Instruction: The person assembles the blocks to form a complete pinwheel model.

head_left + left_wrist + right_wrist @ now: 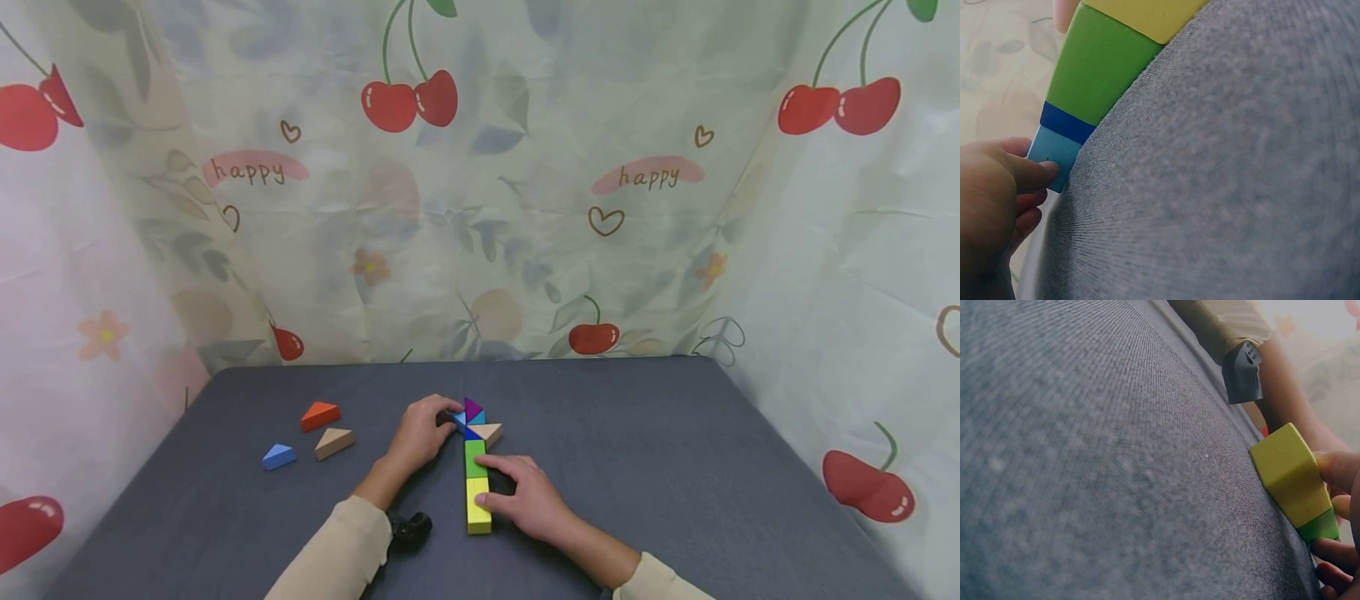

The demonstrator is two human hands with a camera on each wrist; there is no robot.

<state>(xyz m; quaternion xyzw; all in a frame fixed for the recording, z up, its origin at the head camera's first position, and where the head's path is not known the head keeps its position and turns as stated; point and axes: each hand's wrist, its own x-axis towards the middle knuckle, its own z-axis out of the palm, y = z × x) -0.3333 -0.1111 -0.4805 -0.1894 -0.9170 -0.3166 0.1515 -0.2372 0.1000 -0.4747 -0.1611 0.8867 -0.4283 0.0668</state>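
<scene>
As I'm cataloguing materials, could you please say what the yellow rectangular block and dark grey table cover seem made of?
Yellow rectangular block: probably painted wood, perhaps plastic; smooth and opaque with a slight sheen. Dark grey table cover: likely knitted or woven fabric, matte, with fine ribbed lines.

light-blue block (1055, 145): left hand (420, 429) pinching; green block (473, 457), yellow block (476, 514): end to end, right hand (531, 500) touching
</scene>
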